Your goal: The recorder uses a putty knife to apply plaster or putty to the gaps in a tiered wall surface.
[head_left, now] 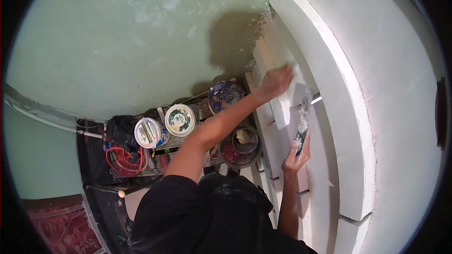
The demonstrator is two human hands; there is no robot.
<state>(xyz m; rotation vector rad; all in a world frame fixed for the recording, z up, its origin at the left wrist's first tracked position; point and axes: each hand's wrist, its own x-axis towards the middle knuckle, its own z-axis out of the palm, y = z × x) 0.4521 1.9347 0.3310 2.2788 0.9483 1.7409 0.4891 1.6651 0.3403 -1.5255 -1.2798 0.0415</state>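
Note:
My left hand, blurred by motion, is stretched up to the pale stepped ledges of the wall. Its fingers are curled closed, and what they hold, if anything, cannot be made out. Lower and to the right, my right hand is wrapped round the dark handle of a long flat tool, which looks like a putty knife. White, crusty material coats the tool, and its upper end points up close to the ledges. Bright light falls along the edge of the curved ledge.
A wooden plank platform bears two lidded white buckets, a paint-stained dark bucket and a dark basin with a smaller pot inside. A black bag and a red cable lie at its left end. The green wall stands behind.

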